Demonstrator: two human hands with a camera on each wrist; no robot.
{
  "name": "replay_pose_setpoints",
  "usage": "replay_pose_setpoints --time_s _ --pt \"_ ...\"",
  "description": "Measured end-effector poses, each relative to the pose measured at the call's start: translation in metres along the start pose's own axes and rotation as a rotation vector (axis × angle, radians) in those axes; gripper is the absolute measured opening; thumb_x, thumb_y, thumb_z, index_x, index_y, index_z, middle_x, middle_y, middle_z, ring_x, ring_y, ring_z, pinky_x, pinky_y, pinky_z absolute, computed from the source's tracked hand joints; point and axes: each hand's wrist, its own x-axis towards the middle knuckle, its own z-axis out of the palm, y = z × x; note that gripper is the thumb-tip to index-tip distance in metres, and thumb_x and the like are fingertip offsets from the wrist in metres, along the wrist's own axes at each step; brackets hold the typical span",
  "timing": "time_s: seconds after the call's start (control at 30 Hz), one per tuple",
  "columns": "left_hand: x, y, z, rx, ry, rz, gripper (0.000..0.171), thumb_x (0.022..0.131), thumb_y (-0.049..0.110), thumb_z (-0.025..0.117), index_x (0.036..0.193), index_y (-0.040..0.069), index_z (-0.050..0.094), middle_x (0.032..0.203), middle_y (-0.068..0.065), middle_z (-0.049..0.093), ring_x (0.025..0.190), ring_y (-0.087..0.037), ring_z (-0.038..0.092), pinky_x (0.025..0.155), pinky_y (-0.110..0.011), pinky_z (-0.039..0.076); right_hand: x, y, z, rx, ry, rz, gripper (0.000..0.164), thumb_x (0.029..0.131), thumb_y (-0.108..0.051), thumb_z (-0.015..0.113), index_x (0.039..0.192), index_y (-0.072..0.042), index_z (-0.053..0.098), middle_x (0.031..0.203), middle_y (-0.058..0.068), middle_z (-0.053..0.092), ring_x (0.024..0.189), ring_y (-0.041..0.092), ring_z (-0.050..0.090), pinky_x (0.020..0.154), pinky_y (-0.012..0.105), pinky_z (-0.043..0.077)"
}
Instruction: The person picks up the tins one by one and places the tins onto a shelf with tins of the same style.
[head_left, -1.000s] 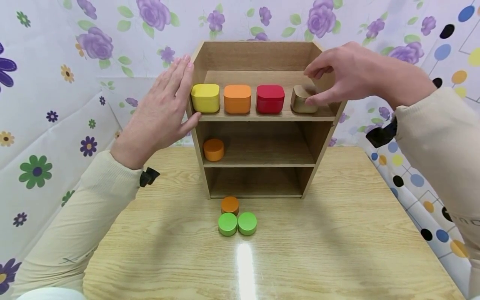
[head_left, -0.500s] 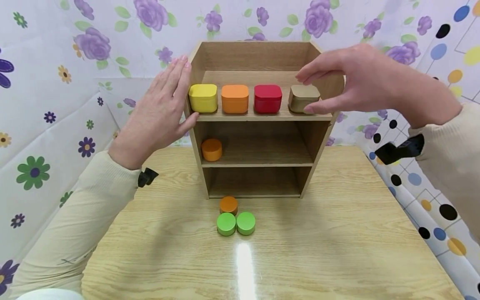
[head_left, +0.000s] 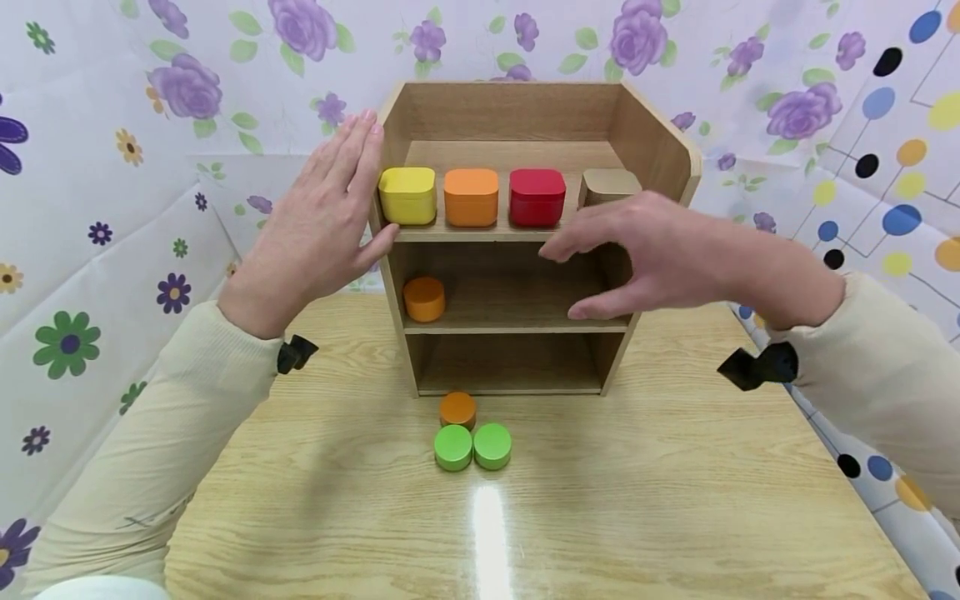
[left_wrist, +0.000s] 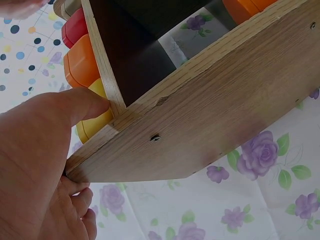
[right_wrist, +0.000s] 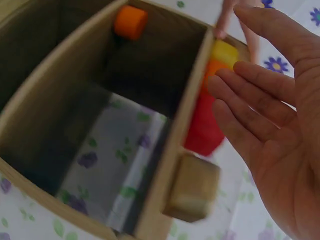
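A wooden shelf unit (head_left: 517, 329) stands on the table. My left hand (head_left: 318, 212) grips its left side panel, fingers along the outside; in the left wrist view the thumb (left_wrist: 90, 104) hooks the front edge. On the top shelf sit a yellow box (head_left: 408, 197), an orange box (head_left: 471, 198), a red box (head_left: 537, 198) and a tan box (head_left: 609, 182), its lower part hidden by my right hand (head_left: 637, 254). That hand hangs before the middle compartment, fingers and thumb spread apart, holding nothing. The right wrist view shows its palm (right_wrist: 285, 145) beside the boxes.
An orange round container (head_left: 424, 300) sits at the left of the middle shelf. On the table (head_left: 637, 500) before the unit are another orange round one (head_left: 457, 410) and two green ones (head_left: 453, 447), close together. Patterned cloth (head_left: 247, 75) surrounds the table.
My right hand has come away from the tan box and moved down and slightly left, in front of the middle compartment. The left hand stays put, and the boxes keep their places.
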Motion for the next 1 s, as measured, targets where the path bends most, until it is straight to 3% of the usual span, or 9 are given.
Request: replay_pose_setpoints --time_s 0.2,0.5,0.8,1.0 --pt "0.0 0.001 0.0 -0.002 -0.007 -0.006 0.091 0.102 0.029 0.063 0.165 -0.009 0.009 0.175 -0.028 0.01 0.164 -0.043 0.014 0.138 -0.048 0.01 0.006 0.0 0.033 0.064 -0.126 -0.013 0.053 0.089 -0.039 0.085 0.134 -0.016 0.071 0.133 -0.003 0.072 0.121 0.017 0.07 0.105 0.045 0.059" --pt "0.0 -0.001 0.001 0.005 0.001 -0.001 0.09 0.101 0.029 0.062 0.164 -0.01 0.011 0.175 -0.03 0.012 0.164 -0.044 0.014 0.138 -0.05 0.013 0.014 0.0 0.083 0.18 -0.258 -0.047 0.059 0.088 -0.032 0.087 0.138 -0.008 0.067 0.136 0.004 0.071 0.121 0.019 0.069 0.106 0.04 0.06" --pt "-0.001 -0.001 0.0 -0.019 -0.004 -0.012 0.091 0.101 0.028 0.063 0.165 -0.009 0.01 0.175 -0.028 0.011 0.164 -0.044 0.016 0.138 -0.049 0.012 0.02 0.006 0.134 0.229 -0.323 -0.05 0.059 0.09 -0.026 0.085 0.14 -0.003 0.065 0.137 0.009 0.07 0.123 0.024 0.068 0.109 0.041 0.058" --pt "0.0 0.0 0.0 -0.022 -0.005 -0.013 0.091 0.102 0.028 0.063 0.166 -0.008 0.009 0.176 -0.027 0.01 0.164 -0.043 0.014 0.138 -0.049 0.011 0.02 0.009 0.165 0.274 -0.316 -0.079 0.059 0.089 -0.024 0.085 0.139 0.0 0.065 0.136 0.012 0.07 0.123 0.026 0.069 0.109 0.041 0.058"
